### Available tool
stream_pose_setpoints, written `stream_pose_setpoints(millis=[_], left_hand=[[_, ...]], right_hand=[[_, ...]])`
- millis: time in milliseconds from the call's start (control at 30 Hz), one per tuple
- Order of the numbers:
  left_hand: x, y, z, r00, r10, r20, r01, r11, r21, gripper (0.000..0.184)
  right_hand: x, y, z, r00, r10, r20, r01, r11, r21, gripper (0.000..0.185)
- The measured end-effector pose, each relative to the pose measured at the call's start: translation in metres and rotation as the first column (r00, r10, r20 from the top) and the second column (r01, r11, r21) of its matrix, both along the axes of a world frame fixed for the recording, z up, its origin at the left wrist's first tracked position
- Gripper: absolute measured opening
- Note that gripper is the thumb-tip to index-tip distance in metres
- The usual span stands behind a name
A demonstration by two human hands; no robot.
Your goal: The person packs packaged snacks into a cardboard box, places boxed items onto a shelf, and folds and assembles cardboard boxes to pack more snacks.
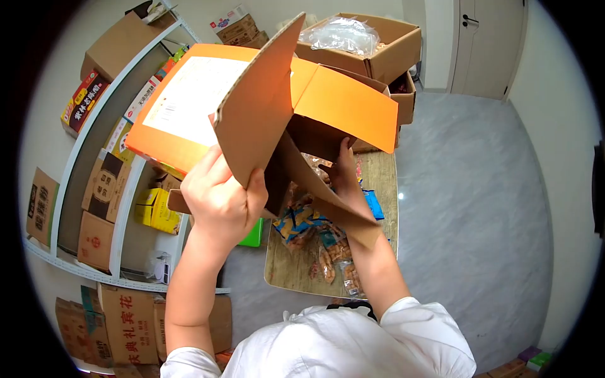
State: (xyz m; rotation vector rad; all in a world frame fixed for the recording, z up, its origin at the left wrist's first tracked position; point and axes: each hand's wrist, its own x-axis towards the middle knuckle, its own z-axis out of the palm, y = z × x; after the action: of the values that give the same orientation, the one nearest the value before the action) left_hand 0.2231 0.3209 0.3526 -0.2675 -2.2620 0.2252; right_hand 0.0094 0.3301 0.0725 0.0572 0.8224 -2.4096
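Note:
An orange cardboard box (252,69) with a white label is tilted up in front of me, its flaps spread and its brown inside showing. My left hand (220,195) is closed around the edge of a brown flap, thumb on the near side. Past another flap, my right hand (343,173) reaches into the opening. Its fingers are spread, and one touches the dark inner wall; part of the hand is hidden by cardboard. Below, on a wood-topped table (283,271), lie several packaged snacks (334,246) in clear and blue-yellow wrappers.
Shelves (120,214) with several cartons stand at the left. Behind the table are stacked open cartons (394,47), the top one holding clear plastic bags (343,36). Flattened-looking cartons (129,324) lean at the lower left. Grey floor (466,220) and a door (488,47) are at the right.

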Motion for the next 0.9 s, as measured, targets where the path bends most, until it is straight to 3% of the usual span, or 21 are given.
stream_pose_setpoints(millis=[67, 133, 200, 233, 267, 300, 367, 400, 533, 567, 633, 700, 733, 800, 833, 867, 900], left_hand=[[0.006, -0.001, 0.004, 1.000, 0.002, -0.011, -0.002, 1.000, 0.012, 0.005], [0.014, -0.002, 0.011, 0.998, -0.013, -0.060, 0.014, 1.000, 0.022, 0.005], [0.028, -0.005, 0.019, 0.996, -0.009, -0.090, 0.010, 1.000, 0.011, 0.005], [0.037, -0.005, 0.024, 0.993, -0.010, -0.118, 0.010, 1.000, -0.004, 0.006], [0.047, -0.001, 0.029, 0.990, 0.012, -0.139, -0.007, 0.999, 0.034, 0.012], [0.058, 0.002, 0.035, 0.988, 0.022, -0.151, -0.017, 0.999, 0.035, 0.012], [0.084, 0.008, 0.047, 0.978, 0.054, -0.202, -0.044, 0.998, 0.054, 0.018], [0.097, 0.010, 0.052, 0.969, 0.042, -0.242, -0.032, 0.999, 0.044, 0.030], [0.170, 0.013, 0.067, 0.932, 0.153, -0.328, -0.149, 0.988, 0.036, 0.032], [0.190, 0.012, 0.068, 0.927, 0.162, -0.338, -0.158, 0.987, 0.039, 0.032], [0.237, 0.008, 0.068, 0.862, 0.347, -0.370, -0.353, 0.934, 0.052, 0.021], [0.283, -0.007, 0.062, 0.795, 0.445, -0.413, -0.461, 0.885, 0.066, 0.034], [0.308, -0.014, 0.056, 0.728, 0.541, -0.420, -0.520, 0.836, 0.174, 0.040], [0.365, -0.031, 0.036, 0.560, 0.757, -0.338, -0.625, 0.653, 0.427, 0.050], [0.397, -0.043, 0.022, 0.461, 0.854, -0.240, -0.659, 0.510, 0.553, 0.054], [0.425, -0.058, 0.004, 0.457, 0.845, -0.279, -0.640, 0.530, 0.556, 0.054], [0.451, -0.072, -0.019, 0.451, 0.835, -0.317, -0.622, 0.548, 0.559, 0.055]], right_hand=[[0.002, -0.003, 0.005, 0.999, -0.025, 0.034, 0.025, 1.000, 0.012, 0.065], [-0.008, -0.018, -0.008, 0.976, 0.017, -0.216, -0.025, 0.999, -0.036, 0.068], [-0.021, -0.037, -0.030, 0.860, 0.013, -0.509, -0.032, 0.999, -0.029, 0.071], [-0.009, -0.023, 0.009, 0.894, 0.075, -0.442, -0.138, 0.984, -0.112, 0.072], [0.027, -0.014, 0.059, 0.987, 0.042, -0.156, -0.074, 0.975, -0.208, 0.068], [0.040, -0.011, 0.079, 0.984, 0.052, -0.168, -0.087, 0.975, -0.206, 0.068], [0.062, -0.014, 0.102, 0.991, 0.036, -0.132, -0.039, 0.999, -0.021, 0.068], [0.076, -0.018, 0.111, 0.989, 0.035, -0.146, -0.042, 0.998, -0.049, 0.072], [0.148, -0.043, 0.134, 0.980, 0.115, -0.164, -0.136, 0.983, -0.124, 0.077], [0.163, -0.049, 0.137, 0.956, 0.163, -0.245, -0.194, 0.975, -0.106, 0.073], [0.201, -0.057, 0.144, 0.901, 0.324, -0.289, -0.339, 0.941, -0.001, 0.066], [0.237, -0.066, 0.141, 0.831, 0.419, -0.365, -0.404, 0.907, 0.121, 0.057], [0.261, -0.063, 0.140, 0.755, 0.418, -0.505, -0.370, 0.908, 0.198, 0.061], [0.296, -0.081, 0.098, 0.355, 0.212, -0.911, -0.093, 0.977, 0.191, 0.074], [0.320, -0.063, 0.085, 0.112, 0.367, -0.924, -0.010, 0.930, 0.368, 0.076], [0.358, -0.031, 0.083, -0.256, 0.776, -0.576, 0.502, 0.616, 0.607, 0.073], [0.376, -0.015, 0.053, -0.485, 0.812, -0.326, 0.670, 0.584, 0.457, 0.061]])
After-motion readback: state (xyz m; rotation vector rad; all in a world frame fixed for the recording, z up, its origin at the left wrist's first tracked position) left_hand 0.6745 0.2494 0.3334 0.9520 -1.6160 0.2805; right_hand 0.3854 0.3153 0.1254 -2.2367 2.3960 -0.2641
